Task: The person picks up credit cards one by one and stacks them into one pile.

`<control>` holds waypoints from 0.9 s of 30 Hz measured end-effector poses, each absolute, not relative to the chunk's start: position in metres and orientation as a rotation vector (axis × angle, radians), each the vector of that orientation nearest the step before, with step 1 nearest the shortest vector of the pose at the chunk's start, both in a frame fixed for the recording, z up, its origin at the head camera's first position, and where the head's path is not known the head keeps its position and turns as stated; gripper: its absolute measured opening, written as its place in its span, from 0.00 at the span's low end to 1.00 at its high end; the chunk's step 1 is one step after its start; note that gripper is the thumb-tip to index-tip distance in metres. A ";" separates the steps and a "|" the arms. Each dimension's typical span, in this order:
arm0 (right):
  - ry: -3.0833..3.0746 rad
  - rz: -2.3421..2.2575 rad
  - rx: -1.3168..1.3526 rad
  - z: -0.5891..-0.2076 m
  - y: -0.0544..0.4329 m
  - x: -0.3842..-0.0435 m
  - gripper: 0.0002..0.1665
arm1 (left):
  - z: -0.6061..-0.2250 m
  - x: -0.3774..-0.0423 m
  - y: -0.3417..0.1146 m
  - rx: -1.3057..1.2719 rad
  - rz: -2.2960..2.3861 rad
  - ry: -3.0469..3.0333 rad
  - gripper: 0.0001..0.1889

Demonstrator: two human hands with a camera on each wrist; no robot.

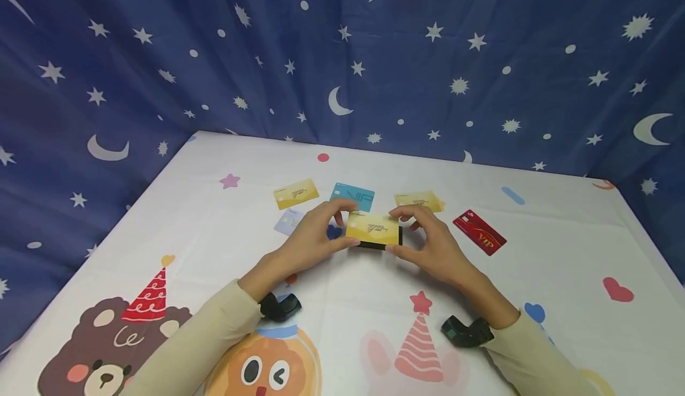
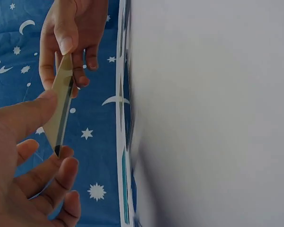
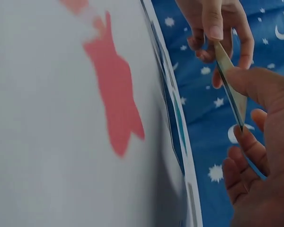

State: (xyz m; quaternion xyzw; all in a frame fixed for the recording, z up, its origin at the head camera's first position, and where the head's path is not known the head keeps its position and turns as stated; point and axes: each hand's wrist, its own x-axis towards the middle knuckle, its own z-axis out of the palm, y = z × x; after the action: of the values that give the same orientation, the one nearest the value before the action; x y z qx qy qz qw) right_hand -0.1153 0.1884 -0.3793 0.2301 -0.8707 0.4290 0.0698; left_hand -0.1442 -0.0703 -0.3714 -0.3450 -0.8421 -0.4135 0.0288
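Note:
Both hands hold a yellow bank-style card (image 1: 373, 228) above the white table, one at each short side. A dark layer shows along its lower and right edges; whether that is a second card I cannot tell. My left hand (image 1: 316, 229) pinches the left end between thumb and fingers. At the right end, my right hand (image 1: 436, 244) pinches with its thumb at the near corner and fingers at the far one. In the left wrist view the card (image 2: 60, 104) appears nearly edge-on, and the right wrist view shows the card (image 3: 232, 80) tilted likewise.
Around the hands lie a yellow card (image 1: 296, 194), a teal VIP card (image 1: 354, 195), a pale lilac card (image 1: 288, 221) partly covered by the left hand, another yellow card (image 1: 419, 198) and a red VIP card (image 1: 480, 232). A starry blue curtain (image 1: 342, 57) stands behind the table.

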 end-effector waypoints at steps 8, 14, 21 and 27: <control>-2.665 1.274 0.734 -0.386 0.200 -0.120 0.38 | -0.374 -0.145 -0.056 -1.065 -1.217 -2.679 0.31; -2.733 1.265 0.688 -0.390 0.207 -0.122 0.37 | -0.384 -0.146 -0.052 -1.049 -1.177 -2.722 0.31; -2.824 1.208 0.619 -0.395 0.210 -0.125 0.37 | -0.396 -0.146 -0.050 -1.038 -1.110 -2.756 0.30; -2.836 1.114 0.651 -0.400 0.211 -0.127 0.35 | -0.400 -0.150 -0.049 -1.074 -1.035 -2.760 0.28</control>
State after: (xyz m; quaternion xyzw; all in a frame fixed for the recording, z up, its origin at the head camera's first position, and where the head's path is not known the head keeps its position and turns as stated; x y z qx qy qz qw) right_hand -0.1271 0.2108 -0.3996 0.2089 -0.9102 0.3574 0.0128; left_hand -0.1495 -0.0491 -0.3998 -0.3423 -0.8798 -0.3300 0.0022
